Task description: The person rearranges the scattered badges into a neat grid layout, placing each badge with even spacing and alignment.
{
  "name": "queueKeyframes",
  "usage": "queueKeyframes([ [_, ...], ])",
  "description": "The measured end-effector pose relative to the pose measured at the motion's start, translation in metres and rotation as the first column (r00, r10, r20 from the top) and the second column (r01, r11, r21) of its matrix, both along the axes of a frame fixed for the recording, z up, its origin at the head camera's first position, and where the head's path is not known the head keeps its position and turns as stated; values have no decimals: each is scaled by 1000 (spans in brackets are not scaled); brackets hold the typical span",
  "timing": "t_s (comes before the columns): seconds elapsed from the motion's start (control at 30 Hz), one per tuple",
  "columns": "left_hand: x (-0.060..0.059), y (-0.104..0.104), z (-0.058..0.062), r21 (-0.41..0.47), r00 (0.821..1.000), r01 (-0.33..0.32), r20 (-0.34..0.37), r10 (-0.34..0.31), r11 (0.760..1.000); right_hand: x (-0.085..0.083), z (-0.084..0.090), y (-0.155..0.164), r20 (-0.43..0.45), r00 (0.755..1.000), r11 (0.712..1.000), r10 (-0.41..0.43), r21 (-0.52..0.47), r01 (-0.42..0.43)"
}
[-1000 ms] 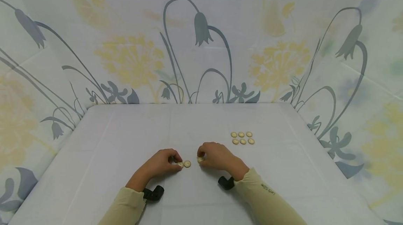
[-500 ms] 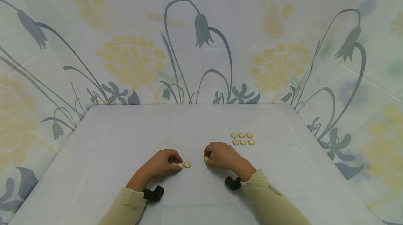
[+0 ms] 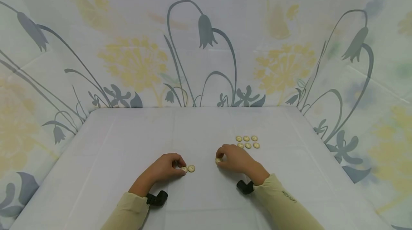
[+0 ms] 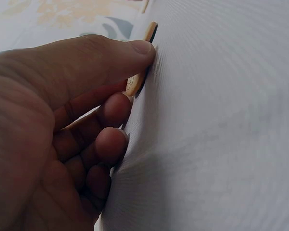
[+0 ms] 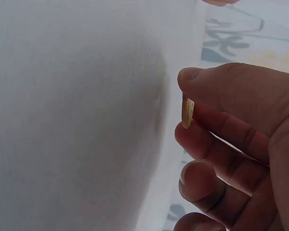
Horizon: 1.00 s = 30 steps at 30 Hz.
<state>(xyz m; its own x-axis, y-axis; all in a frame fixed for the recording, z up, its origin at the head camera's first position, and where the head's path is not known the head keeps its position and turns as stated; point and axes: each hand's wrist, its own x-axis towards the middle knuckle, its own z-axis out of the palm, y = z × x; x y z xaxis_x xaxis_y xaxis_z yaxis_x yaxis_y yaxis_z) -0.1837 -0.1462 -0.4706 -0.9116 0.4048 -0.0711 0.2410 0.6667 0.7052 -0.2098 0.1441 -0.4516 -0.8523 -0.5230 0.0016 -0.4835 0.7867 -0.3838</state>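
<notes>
Carry step: right hand (image 3: 236, 159) pinching one button (image 3: 219, 160); left hand (image 3: 165, 168) pinching another button (image 3: 184, 169); next move likely calls for setting down beside button group (image 3: 247, 142) at 1 o'clock.

The tabletop (image 3: 128, 144) is covered in plain white cloth. The buttons (image 3: 247, 142) are coloured pale cream. The backdrop (image 3: 206, 44) is printed with grey bellflowers and faded yellow blooms on white. The sleeves (image 3: 283, 208) are coloured beige, the wrist mounts (image 3: 157, 198) black.
</notes>
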Motion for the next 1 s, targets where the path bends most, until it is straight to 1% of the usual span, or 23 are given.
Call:
queueKeyframes([
  [0.2,-1,2,-1,0,1000,1,-3,-1,1000,-1,-2,10,-5,1000,1000,-28,-1,28],
  [0.37,-1,2,-2,-4,1000,0,-1,0,1000,-1,-5,18,-11,999,999,-35,13,35],
  [0.57,0,1,1,-4,1000,-1,4,1,1000,-1,-4,24,-22,999,998,-50,23,51],
  [0.83,0,1,1,-2,1000,-5,9,5,1000,3,-1,31,-31,998,998,-52,41,53],
  [1.0,0,1,1,3,1000,-2,9,2,1000,4,-2,37,-40,997,996,-72,44,74],
])
